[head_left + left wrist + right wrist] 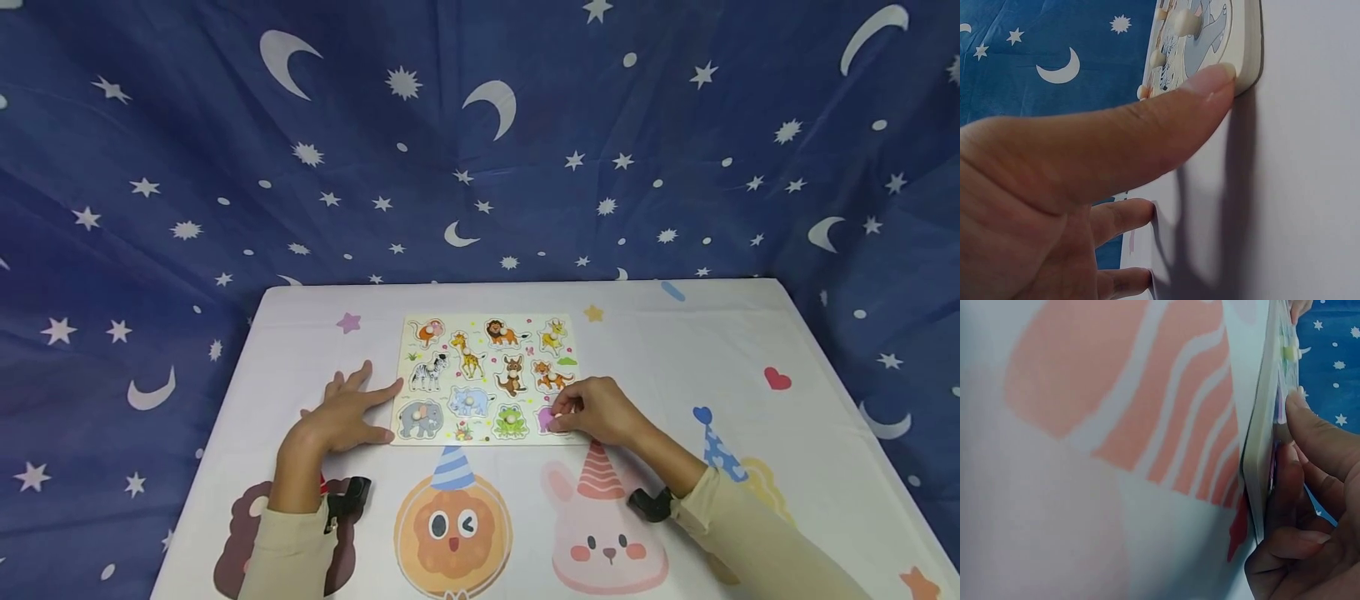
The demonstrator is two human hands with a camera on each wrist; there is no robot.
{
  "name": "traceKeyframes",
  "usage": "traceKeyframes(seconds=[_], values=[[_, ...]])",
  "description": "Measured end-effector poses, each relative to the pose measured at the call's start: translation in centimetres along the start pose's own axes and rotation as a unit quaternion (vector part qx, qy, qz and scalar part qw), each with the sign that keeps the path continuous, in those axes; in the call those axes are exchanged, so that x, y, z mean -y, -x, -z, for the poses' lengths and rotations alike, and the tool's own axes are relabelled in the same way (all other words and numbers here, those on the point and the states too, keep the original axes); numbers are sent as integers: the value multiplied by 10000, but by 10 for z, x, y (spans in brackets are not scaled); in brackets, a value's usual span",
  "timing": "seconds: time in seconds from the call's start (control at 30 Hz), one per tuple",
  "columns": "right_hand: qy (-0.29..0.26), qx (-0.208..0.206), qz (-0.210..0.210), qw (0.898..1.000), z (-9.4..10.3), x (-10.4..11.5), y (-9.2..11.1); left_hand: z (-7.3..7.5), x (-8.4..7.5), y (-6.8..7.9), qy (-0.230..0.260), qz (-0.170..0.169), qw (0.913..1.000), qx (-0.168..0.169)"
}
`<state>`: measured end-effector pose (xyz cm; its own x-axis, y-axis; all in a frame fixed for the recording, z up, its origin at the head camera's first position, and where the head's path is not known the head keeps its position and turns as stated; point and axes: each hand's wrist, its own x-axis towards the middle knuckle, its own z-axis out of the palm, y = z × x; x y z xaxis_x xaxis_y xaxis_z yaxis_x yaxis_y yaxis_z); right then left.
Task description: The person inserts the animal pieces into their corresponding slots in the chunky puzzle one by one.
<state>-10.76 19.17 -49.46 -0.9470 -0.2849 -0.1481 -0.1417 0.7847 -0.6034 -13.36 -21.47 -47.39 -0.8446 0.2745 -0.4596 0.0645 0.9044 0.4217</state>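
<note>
An animal knob puzzle board [525, 427] lies flat on the table, with several pieces seated in it. At its lower right corner my right hand [603, 412] pinches a purple puzzle piece [545, 419], partly hidden by the fingers. In the right wrist view the thumb [1322, 437] and fingers meet at that piece over the board's edge. My left hand [333, 417] is spread at the board's left side; its thumb [1147, 131] touches the corner beside the grey elephant piece [420, 419]. Above the purple piece is a tiger piece [552, 377], and left of it a frog piece [510, 422].
A white cloth with printed cartoon animals covers the table [712, 350]. Behind it hangs a dark blue curtain [480, 183] with moons and stars. Small black cameras sit on both wrists.
</note>
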Motion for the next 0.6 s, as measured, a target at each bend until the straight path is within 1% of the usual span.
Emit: traceKeyframes(seconds=[0.17, 0.27, 0.43, 0.6], values=[[-196, 32, -126, 9997, 4, -3, 5, -1, -2, 0, 5, -15, 10000, -11], [-352, -32, -279, 9990, 10, -5, 8, -1, -2, 0, -10, -21, 10000, -26], [-459, -371, -505, 9970, 24, -14, 15, 0, -1, 2, -15, 5, 10000, -45], [-357, -825, -537, 9945, 41, -28, 25, -2, -1, 2, 15, 76, 10000, -41]])
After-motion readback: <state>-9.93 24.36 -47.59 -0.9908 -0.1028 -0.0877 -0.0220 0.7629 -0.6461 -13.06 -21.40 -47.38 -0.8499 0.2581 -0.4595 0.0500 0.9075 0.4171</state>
